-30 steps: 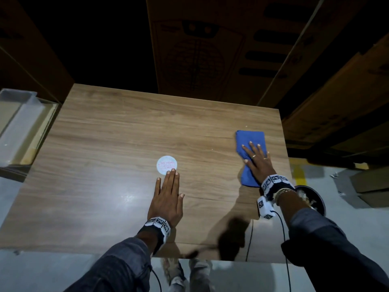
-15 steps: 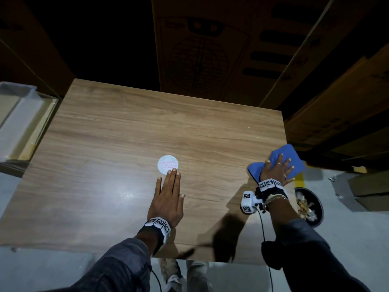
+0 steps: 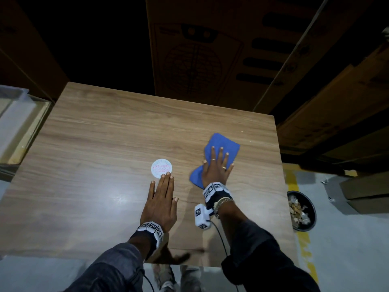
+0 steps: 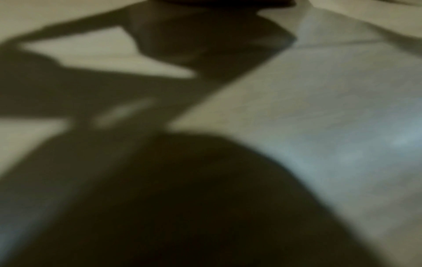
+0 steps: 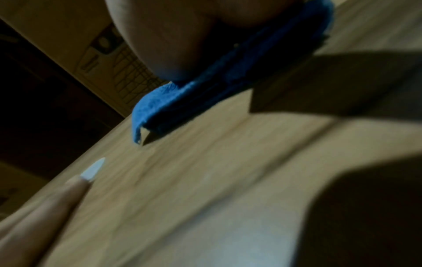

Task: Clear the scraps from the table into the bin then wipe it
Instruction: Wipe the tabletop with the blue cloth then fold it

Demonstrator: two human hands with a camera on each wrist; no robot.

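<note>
A blue cloth lies on the wooden table, right of centre. My right hand presses flat on it with straight, spread fingers; the right wrist view shows the cloth bunched under my palm. My left hand rests flat on the table with straight fingers, its fingertips at the near edge of a round white sticker. The black bin stands on the floor by the table's right edge and holds scraps. The left wrist view is blurred, showing only shadow on the table.
Large cardboard boxes stand behind the table and to its right. A clear plastic container sits off the left edge. A yellow floor line runs beside the bin.
My right hand has slid the blue cloth from the table's right edge back leftward toward the middle. The left hand has stayed flat in place.
</note>
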